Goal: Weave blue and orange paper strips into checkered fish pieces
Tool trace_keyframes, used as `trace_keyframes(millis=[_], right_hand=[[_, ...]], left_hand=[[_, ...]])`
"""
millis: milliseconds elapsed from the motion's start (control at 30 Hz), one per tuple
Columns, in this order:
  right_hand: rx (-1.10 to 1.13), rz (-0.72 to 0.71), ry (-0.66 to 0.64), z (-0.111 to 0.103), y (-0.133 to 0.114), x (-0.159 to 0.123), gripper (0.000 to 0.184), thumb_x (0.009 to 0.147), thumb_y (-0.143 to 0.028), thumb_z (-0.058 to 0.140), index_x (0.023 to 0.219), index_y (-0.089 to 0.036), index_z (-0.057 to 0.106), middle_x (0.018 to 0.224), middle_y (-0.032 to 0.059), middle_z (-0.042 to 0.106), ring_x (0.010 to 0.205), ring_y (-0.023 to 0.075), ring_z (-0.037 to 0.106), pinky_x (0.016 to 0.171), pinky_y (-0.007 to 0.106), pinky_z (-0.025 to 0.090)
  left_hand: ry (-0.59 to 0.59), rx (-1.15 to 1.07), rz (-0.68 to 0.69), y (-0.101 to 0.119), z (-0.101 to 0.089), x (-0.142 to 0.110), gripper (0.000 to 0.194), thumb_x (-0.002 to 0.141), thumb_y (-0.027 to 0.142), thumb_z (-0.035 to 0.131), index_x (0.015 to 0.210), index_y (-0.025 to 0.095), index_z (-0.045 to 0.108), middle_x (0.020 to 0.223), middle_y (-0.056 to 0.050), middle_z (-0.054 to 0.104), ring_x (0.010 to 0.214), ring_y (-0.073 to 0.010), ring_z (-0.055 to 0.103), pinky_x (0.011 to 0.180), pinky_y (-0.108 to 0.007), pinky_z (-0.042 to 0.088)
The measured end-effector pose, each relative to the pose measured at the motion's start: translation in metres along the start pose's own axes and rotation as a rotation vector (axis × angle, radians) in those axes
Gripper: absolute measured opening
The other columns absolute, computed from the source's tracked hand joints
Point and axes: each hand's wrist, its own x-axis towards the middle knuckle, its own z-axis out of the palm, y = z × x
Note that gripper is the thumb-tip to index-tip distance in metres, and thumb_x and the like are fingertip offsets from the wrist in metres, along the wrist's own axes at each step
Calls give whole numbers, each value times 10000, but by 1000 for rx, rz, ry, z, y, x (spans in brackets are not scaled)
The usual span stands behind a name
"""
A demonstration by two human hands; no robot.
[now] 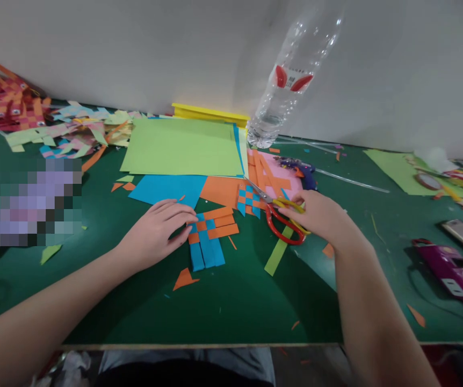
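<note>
A woven piece of blue and orange paper strips (205, 236) lies on the table, with loose strip ends to the right and toward me. My left hand (161, 228) has thumb and fingertips at its upper left corner, holding it. My right hand (316, 217) grips the yellow handle of a pair of scissors (282, 234). The other handle is red, and the closed-looking blades point up and left. Just left of the handles is a smaller blue and orange woven piece (248, 200). Under the scissors runs a light green paper strip (275, 258).
Behind my hands lie green paper sheets (183, 145), blue paper (171, 188) and orange strips. A plastic bottle (280, 91) stands near the wall. Woven paper crafts (6, 102) pile up at far left. On the right are a purple device (453, 269) and a tape roll (427, 181).
</note>
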Motion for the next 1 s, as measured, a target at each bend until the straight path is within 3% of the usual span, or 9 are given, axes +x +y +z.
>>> trace_keyframes(millis=[100,233,467,800,1000], right_hand=[[-25,-12,4,-2,0,-4,477,745,-644,577,882,-189,607,883,83,631,782,241,602,594,326,406],[-36,36,-17,-8,-1,-10,501,732,-691,559,824,-199,574,816,65,617,642,200,574,511,305,359],[-37,7,-230,-9,-12,-14,382,757,-613,555,738,-233,516,665,12,615,552,172,537,497,306,334],[15,53,-188,-12,-18,-9,375,710,-564,605,625,-233,451,596,0,597,555,170,541,530,313,344],[69,75,-127,-17,-16,-9,331,697,-544,601,730,-233,492,614,-2,605,584,190,558,531,316,361]], left_hand=[[-2,1,-6,0,0,0,201,959,235,454,1042,203,634,1114,-66,691,1077,-211,627,1021,-470,451],[-3,-3,-8,0,1,1,202,960,238,450,1042,210,632,1112,-64,692,1074,-208,630,1024,-471,450],[-35,-4,-17,-1,1,2,209,961,251,451,1039,201,638,1110,-73,685,1085,-225,616,1014,-467,451],[-71,18,-13,-2,0,1,208,971,254,449,1046,186,631,1136,-82,660,1096,-240,592,982,-458,457],[-69,28,10,-2,0,1,207,979,237,436,1037,169,623,1136,-90,648,1072,-231,594,978,-456,454]])
